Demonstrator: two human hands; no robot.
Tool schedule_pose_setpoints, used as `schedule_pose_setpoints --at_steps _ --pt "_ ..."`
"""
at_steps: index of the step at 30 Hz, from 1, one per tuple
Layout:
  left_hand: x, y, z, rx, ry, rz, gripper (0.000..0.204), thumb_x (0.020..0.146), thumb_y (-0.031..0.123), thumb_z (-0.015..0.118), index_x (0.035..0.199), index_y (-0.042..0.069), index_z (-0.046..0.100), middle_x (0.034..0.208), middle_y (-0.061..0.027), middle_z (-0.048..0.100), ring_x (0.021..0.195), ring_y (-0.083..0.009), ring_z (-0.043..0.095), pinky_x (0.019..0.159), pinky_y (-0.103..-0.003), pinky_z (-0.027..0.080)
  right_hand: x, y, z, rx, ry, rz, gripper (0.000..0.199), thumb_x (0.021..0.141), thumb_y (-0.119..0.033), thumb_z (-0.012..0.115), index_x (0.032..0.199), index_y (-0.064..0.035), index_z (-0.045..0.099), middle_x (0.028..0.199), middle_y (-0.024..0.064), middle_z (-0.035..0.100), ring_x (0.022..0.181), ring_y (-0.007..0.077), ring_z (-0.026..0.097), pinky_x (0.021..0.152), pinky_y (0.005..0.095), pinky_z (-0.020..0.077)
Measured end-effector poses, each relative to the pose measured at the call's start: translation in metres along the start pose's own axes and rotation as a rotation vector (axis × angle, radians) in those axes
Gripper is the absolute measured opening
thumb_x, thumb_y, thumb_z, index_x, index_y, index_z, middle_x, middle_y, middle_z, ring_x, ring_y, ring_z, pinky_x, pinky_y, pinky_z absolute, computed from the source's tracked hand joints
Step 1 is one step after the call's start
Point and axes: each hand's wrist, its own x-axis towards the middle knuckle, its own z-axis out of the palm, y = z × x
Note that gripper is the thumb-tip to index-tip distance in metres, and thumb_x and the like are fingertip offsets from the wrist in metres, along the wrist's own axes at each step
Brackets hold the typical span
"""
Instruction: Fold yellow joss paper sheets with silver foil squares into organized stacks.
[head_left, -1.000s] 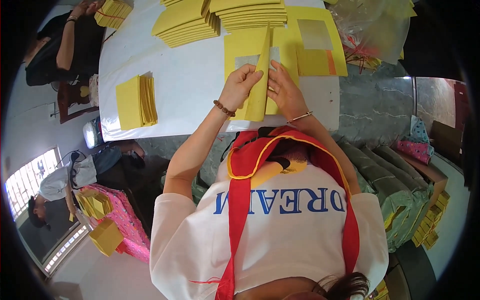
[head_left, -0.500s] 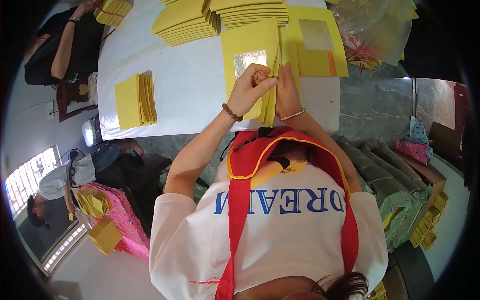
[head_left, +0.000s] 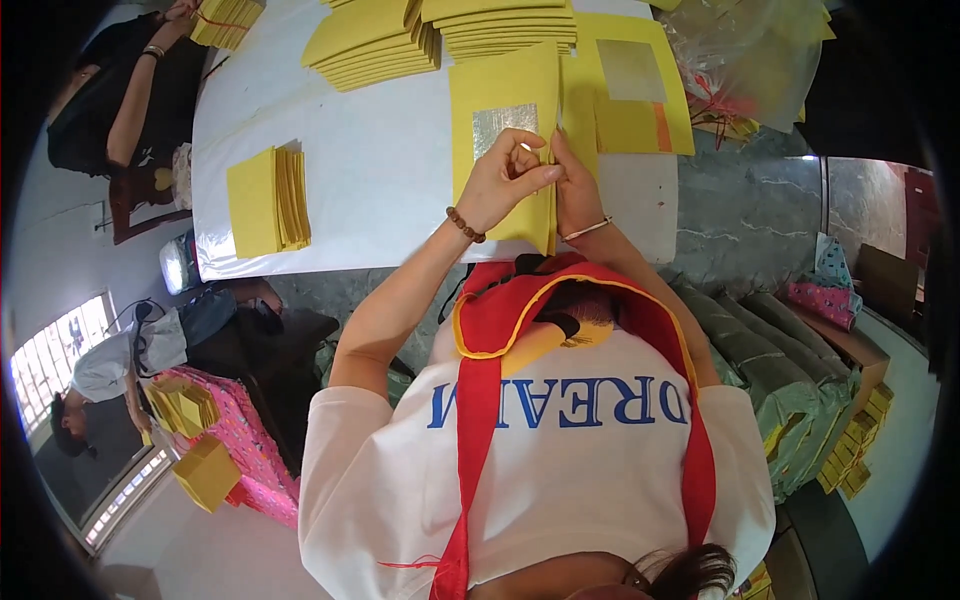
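A yellow envelope [head_left: 500,85] with a shiny silvery window lies at the table's near edge in front of me, other yellow paper layers under its right side. My left hand [head_left: 507,182], in a beaded bracelet, lies over it, fingers curled and thumb pressing at its right edge. My right hand [head_left: 577,190], with a thin bangle, grips that same right edge from the side, thumb up along it. The two hands nearly meet there. Exactly what lies between the left fingertips is hidden. A flat yellow sheet [head_left: 675,95] with a pale window and orange strip lies just right.
Stacked yellow envelopes [head_left: 375,50] stand along the far side of the white table [head_left: 375,150]. A smaller bundle [head_left: 265,205] sits at its left. Clear plastic bags [head_left: 745,50] are at the far right, green-wrapped bundles [head_left: 770,365] below right. Two other people work at the left.
The yellow envelope has shifted slightly right and lies flatter, its near edges closer together. My left thumb has moved a little right; both hands stay at the right edge.
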Motion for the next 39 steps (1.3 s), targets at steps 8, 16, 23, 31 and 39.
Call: schedule_pose_setpoints --at_steps 8,16,23,31,39 --pt "-0.002 0.005 -0.002 -0.133 -0.048 -0.015 0.032 0.086 0.016 0.061 0.113 0.003 0.048 0.078 0.0012 0.052 0.071 -0.0055 0.049 0.063 -0.021 0.042 0.0 -0.002 -0.012 0.099 -0.078 0.0 0.04 0.094 -0.043 0.039 0.112 -0.0096 0.051 0.095 0.0039 0.057 0.084 0.0133 0.055 0.076 0.0268 0.0454" --pt "-0.008 0.004 0.006 -0.169 0.132 0.019 0.034 0.086 0.003 0.048 0.12 0.005 0.046 0.088 -0.0003 0.052 0.069 -0.0049 0.047 0.064 -0.02 0.041 -0.005 -0.009 0.003 0.108 -0.048 0.09 0.045 0.093 -0.047 0.036 0.117 -0.0106 0.049 0.104 0.0063 0.058 0.092 0.017 0.057 0.082 0.0324 0.0465" --pt "-0.002 -0.003 -0.004 0.544 0.056 0.4 0.04 0.081 0.0 0.046 0.12 0.005 0.052 0.091 -0.0053 0.05 0.072 -0.0117 0.046 0.065 -0.023 0.039 -0.001 -0.003 -0.007 0.144 0.032 0.035 0.049 0.094 -0.049 0.034 0.122 -0.0114 0.046 0.108 0.0046 0.056 0.098 0.0181 0.055 0.088 0.0331 0.044" --pt "-0.006 0.01 0.008 0.462 0.151 0.221 0.033 0.081 0.003 0.047 0.113 0.006 0.056 0.091 -0.0107 0.051 0.079 -0.0208 0.05 0.069 -0.029 0.041 0.002 0.0 -0.01 0.137 0.041 0.036 0.048 0.094 -0.049 0.034 0.122 -0.0118 0.046 0.111 0.0039 0.054 0.1 0.017 0.053 0.088 0.0323 0.0428" --pt "0.0 0.017 0.012 0.53 0.124 0.14 0.034 0.084 0.022 0.06 0.113 0.005 0.055 0.101 -0.0092 0.055 0.091 -0.0183 0.052 0.075 -0.028 0.042 -0.002 -0.002 -0.003 0.069 0.044 -0.023 0.052 0.095 -0.049 0.03 0.128 -0.0109 0.04 0.116 0.0046 0.051 0.105 0.0172 0.051 0.091 0.0323 0.0416"
